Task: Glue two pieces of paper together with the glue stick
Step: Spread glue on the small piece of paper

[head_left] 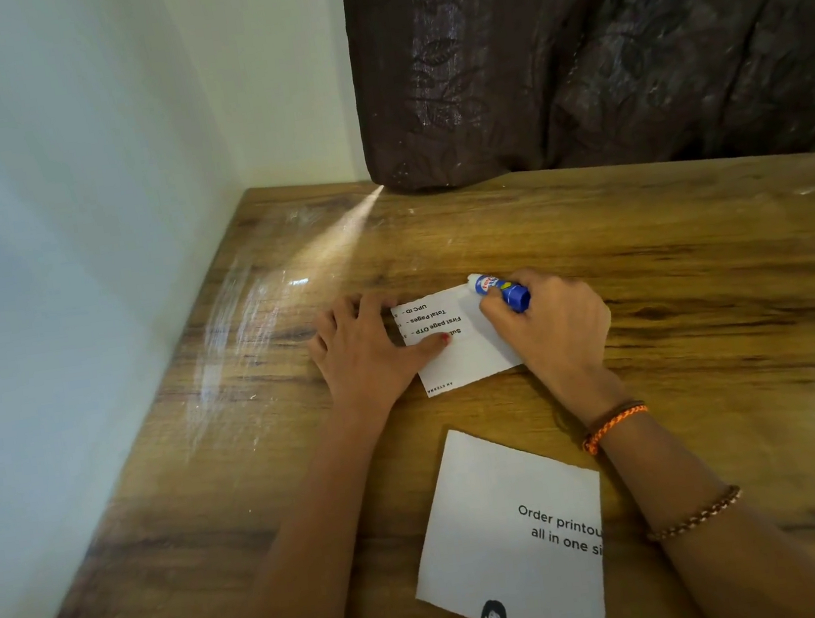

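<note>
Two torn white printed papers are lying on the wooden table (646,251): far sheet (472,347) being pinned by the flat, open left hand (374,349); near sheet (513,538) lying untouched. Right hand (553,326) is gripping the blue glue stick (499,289), its tip touching the far sheet's upper edge.

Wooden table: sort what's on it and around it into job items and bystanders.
Job: blue-and-white glue stick in right hand; small printed white paper pinned by left hand; larger torn white sheet.

Bystanders: dark brown patterned curtain.

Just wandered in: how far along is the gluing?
Midway. Done: glue stick looks uncapped. In hand: left hand pins the small paper; right hand rubs glue along its far edge. Left: pressing the second paper, lying apart nearer, onto it.
</note>
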